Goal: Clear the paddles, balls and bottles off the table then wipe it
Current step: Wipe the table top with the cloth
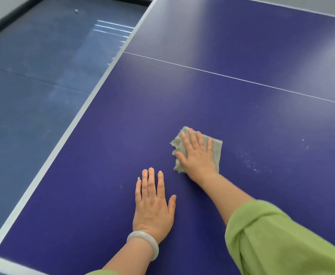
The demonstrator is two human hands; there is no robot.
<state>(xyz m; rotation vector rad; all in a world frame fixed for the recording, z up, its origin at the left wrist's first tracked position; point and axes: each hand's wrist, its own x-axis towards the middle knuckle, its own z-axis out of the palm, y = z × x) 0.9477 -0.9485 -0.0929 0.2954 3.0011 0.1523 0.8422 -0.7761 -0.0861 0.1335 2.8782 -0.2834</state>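
The blue ping-pong table fills most of the view, with a thin white centre line and white edge bands. My right hand presses flat on a grey-beige cloth in the middle of the near half. My left hand lies flat on the bare table surface just to the left and nearer to me, fingers spread, holding nothing; a pale bangle sits on its wrist. White dust specks lie on the table right of the cloth. No paddles or bottles are in view.
To the left of the table is blue-grey floor with a small pale ball far off near the wall base. The table's left edge runs diagonally; its near-left corner is at the bottom left.
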